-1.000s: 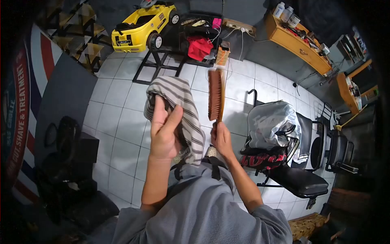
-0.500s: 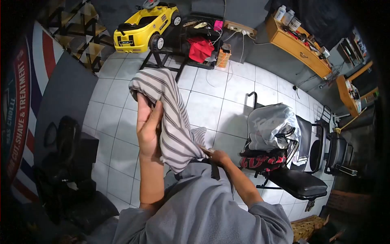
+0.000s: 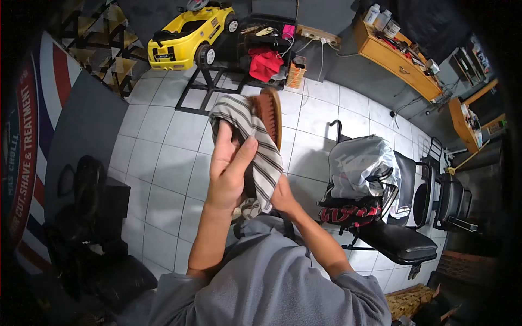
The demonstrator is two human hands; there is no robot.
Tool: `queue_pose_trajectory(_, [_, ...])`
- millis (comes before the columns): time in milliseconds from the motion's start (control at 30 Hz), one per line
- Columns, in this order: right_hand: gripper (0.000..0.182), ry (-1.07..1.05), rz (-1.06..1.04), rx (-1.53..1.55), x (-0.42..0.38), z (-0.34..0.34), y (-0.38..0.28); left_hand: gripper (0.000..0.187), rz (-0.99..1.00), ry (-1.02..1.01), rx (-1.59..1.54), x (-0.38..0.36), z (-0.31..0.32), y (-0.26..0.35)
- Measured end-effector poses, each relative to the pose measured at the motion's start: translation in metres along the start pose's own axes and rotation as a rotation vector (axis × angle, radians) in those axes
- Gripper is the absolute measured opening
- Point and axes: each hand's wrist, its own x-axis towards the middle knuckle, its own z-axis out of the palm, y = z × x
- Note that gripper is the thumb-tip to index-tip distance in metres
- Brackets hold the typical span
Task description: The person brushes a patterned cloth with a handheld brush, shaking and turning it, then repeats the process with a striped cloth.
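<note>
My left hand (image 3: 229, 176) grips a white cloth with dark stripes (image 3: 266, 165), its thumb lying across the front and its fingers partly under a fold. Just behind the cloth's upper right edge a brush (image 3: 270, 117) stands upright, with a wooden back and reddish-brown bristles turned toward the cloth. Below it, my right hand (image 3: 284, 195) is closed at the cloth's lower right side. The cloth hides most of its fingers and the brush's lower end, which appears to be in that hand. A loose end of cloth hangs near my waist.
A yellow toy car (image 3: 190, 38) stands ahead, beside a black trolley (image 3: 266, 41) holding a red cloth (image 3: 265, 65). To the right, a black salon chair (image 3: 399, 244) carries a clear plastic bag (image 3: 361, 165). Wooden shelves (image 3: 399, 62) line the wall. Dark seating (image 3: 117, 277) is at left.
The brush has come up from my waist into view behind the cloth. My left hand has moved right, and the cloth is now bunched higher. My right hand has risen slightly.
</note>
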Motion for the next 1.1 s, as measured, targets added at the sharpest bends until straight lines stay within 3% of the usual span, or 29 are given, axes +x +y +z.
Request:
queue_pose_trajectory(67, [0.04, -0.054, -0.009, -0.107, -0.012, 0.006, 0.051, 0.049, 0.004, -0.018, 0.045, 0.002, -0.003, 0.011])
queue_pose_trajectory(167, [0.04, -0.231, 0.26, -0.307, -0.049, -0.009, 0.126, 0.046, 0.023, 0.033, 0.004, 0.001, 0.006, 0.029])
queue_pose_trajectory(233, [0.047, -0.471, 0.539, -0.642, -0.083, -0.032, 0.193, 0.045, 0.032, 0.078, -0.011, 0.003, -0.002, 0.031])
queue_pose_trajectory(267, [0.052, -0.528, 0.506, -0.688, -0.101, -0.044, 0.225, 0.047, 0.043, 0.118, -0.015, 0.003, -0.007, 0.031])
queue_pose_trajectory(300, [0.056, -0.584, 0.475, -0.73, -0.116, -0.053, 0.245, 0.048, 0.051, 0.158, -0.018, 0.002, -0.013, 0.03])
queue_pose_trajectory(400, [0.061, -0.651, 0.641, -0.978, -0.138, -0.071, 0.251, 0.054, 0.032, 0.209, -0.067, -0.005, -0.018, 0.035])
queue_pose_trajectory(433, [0.061, -0.492, 0.671, -0.922, -0.137, -0.071, 0.249, 0.055, 0.029, 0.24, -0.08, -0.007, -0.014, 0.038])
queue_pose_trajectory(500, [0.062, -0.18, 0.718, -0.804, -0.121, -0.074, 0.233, 0.057, 0.086, 0.091, -0.058, -0.005, -0.016, 0.032])
queue_pose_trajectory(567, [0.052, 0.033, 0.947, -0.192, -0.071, -0.067, 0.172, 0.058, 0.078, 0.089, -0.009, -0.004, -0.018, 0.025])
queue_pose_trajectory(633, [0.048, 0.152, 0.788, 0.434, -0.03, -0.056, 0.079, 0.056, 0.073, 0.146, 0.028, -0.002, -0.016, 0.016])
queue_pose_trajectory(733, [0.048, 0.096, 0.437, 0.804, -0.007, -0.033, -0.029, 0.054, 0.05, 0.119, 0.003, 0.002, -0.019, 0.009])
queue_pose_trajectory(767, [0.048, -0.016, 0.423, 0.812, -0.009, -0.031, -0.045, 0.053, 0.036, 0.106, -0.031, 0.003, -0.018, 0.008])
queue_pose_trajectory(867, [0.045, -0.255, 0.333, 0.272, -0.019, -0.015, -0.018, 0.052, 0.122, 0.101, -0.033, 0.008, -0.004, 0.006])
queue_pose_trajectory(900, [0.044, -0.304, 0.4, 0.259, -0.019, -0.006, -0.014, 0.053, 0.139, 0.093, -0.031, 0.01, -0.003, 0.009])
queue_pose_trajectory(933, [0.042, -0.276, 0.184, 0.043, -0.025, 0.001, 0.018, 0.054, 0.156, 0.087, -0.027, 0.011, -0.003, 0.012])
queue_pose_trajectory(1033, [0.031, -0.653, 0.404, -0.601, -0.055, -0.011, 0.101, 0.053, 0.198, 0.127, -0.079, 0.014, -0.004, 0.023])
queue_pose_trajectory(1100, [0.03, -0.99, 0.557, -0.862, -0.108, -0.035, 0.21, 0.052, 0.196, 0.194, -0.084, 0.013, -0.009, 0.028])
